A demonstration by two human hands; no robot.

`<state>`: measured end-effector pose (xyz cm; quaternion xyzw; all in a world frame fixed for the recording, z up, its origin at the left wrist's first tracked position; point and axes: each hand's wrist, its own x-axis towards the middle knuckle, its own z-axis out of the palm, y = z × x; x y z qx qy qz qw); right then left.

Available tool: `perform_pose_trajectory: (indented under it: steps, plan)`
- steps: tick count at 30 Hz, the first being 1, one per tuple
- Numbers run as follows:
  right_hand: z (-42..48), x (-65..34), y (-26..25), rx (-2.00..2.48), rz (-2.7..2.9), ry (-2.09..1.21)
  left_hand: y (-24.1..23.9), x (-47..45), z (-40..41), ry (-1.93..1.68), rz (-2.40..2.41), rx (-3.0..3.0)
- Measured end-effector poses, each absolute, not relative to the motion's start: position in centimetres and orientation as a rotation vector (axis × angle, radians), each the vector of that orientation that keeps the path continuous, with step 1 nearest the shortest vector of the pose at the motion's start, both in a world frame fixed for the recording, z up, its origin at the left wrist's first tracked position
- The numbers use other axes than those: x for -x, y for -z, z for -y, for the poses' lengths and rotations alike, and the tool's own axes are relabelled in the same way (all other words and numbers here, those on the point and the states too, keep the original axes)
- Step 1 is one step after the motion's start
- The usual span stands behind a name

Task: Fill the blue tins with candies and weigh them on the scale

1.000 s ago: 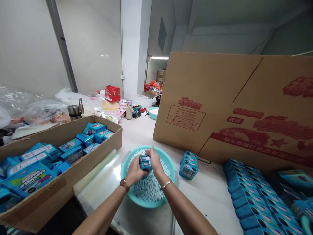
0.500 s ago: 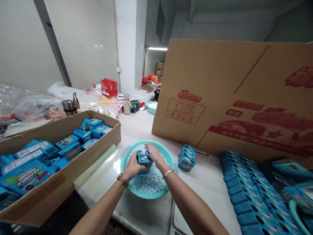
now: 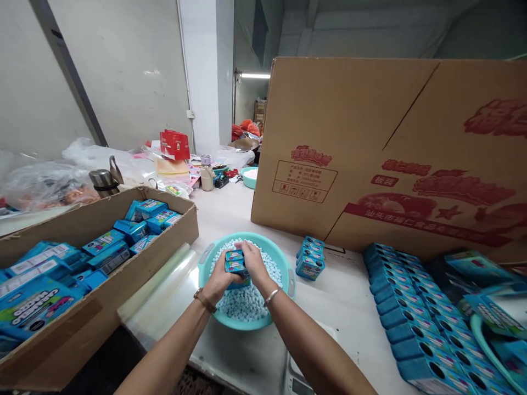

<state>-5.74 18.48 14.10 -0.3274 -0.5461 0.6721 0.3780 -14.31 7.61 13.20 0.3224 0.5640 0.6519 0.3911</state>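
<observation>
blue boxes [image 3: 235, 266], above the bowl [image 3: 242, 324] and nearer its left rim, are cupped in the left hand [image 3: 217, 281], right hand [image 3: 255, 264] closed on their right end; labels [image 3: 234, 255] show plainer than just before, suggesting steadier handling.

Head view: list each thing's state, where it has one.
Round turquoise plastic basin, upright, uncovered
Pale-blue rounded pellets, loose inside it
Small blue printed boxes, held over the pellets
Long brown cardboard box, open on top
Large brown cardboard carton, standing
Cream bottle, lilac cap on, upright
Blue boxes at right, lined up in rows
White scale, partly hidden, reading illegible
</observation>
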Motion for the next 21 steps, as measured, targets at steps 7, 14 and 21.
perform_pose_trajectory:
  steps: [7,14,21]
  plan:
    - [-18.9,2.2,-15.4,0.885,1.125,-1.78,-13.1,14.3,-5.8,-1.616,-1.354,-0.878]
    - [-13.3,0.6,-15.1,0.641,1.167,-1.845,-15.6,12.1,-4.0,-1.461,-1.419,-1.181]
    - [-16.0,-9.9,-17.0,0.694,0.858,-1.662,-18.5,6.6,-2.9,-1.283,-1.151,-1.147]
